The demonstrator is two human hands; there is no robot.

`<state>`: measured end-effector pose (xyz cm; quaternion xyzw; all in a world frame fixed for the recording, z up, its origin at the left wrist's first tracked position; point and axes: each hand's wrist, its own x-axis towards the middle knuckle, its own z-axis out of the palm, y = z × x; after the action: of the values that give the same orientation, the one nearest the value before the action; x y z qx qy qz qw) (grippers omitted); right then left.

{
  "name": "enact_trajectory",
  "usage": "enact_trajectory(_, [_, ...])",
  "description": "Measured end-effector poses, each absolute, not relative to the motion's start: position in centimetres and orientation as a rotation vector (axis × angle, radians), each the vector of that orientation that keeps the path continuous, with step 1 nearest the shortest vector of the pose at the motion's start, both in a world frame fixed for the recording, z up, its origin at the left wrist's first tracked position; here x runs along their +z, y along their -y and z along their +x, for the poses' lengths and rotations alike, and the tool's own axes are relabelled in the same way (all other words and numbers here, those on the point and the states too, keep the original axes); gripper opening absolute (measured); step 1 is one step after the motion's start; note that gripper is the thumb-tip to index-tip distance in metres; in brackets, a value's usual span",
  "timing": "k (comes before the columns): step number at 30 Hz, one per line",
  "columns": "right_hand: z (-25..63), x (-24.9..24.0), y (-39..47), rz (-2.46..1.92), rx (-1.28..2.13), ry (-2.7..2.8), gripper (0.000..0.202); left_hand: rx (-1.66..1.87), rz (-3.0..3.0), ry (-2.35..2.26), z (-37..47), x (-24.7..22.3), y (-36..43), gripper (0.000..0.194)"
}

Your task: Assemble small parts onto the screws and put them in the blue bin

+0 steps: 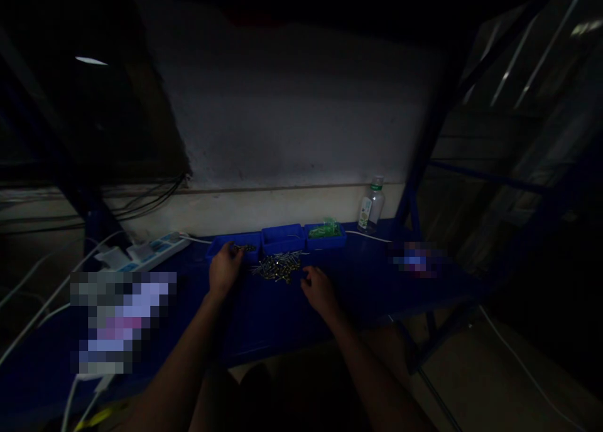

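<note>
A pile of small metal pieces, like screws or pins, [279, 266] lies on the blue table [264, 319]. My left hand [225, 270] is at the front edge of the left blue bin [221, 242], its fingers bent beside small brassy pieces in that bin; whatever its fingertips hold is too small and dark to make out. Just right of the pile, my right hand [318, 287] hovers low with its fingers curled together, and its fingertips are too dim to read. The middle blue bin [282, 236] holds little that shows. Green material [325, 229] fills the right blue bin [326, 242].
A clear bottle [371, 209] stands at the back right. A white power strip [162, 251] with plugs and cables lies at the left. Blurred-out objects lie at the left and the right of the table. A pale wall rises behind the bins.
</note>
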<state>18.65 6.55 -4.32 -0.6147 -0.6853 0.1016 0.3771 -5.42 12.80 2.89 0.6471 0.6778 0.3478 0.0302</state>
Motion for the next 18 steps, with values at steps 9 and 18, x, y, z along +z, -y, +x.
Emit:
enact_trajectory(9, [18.5, -3.5, -5.9, -1.607, 0.167, 1.992, 0.034, 0.845, 2.313, -1.659, 0.0, -2.4, -5.0, 0.024])
enact_trajectory(18, [17.2, -3.4, -6.8, -1.529, 0.112, 2.129, 0.023, 0.795, 2.411, -1.555, 0.0, -2.1, -4.7, 0.021])
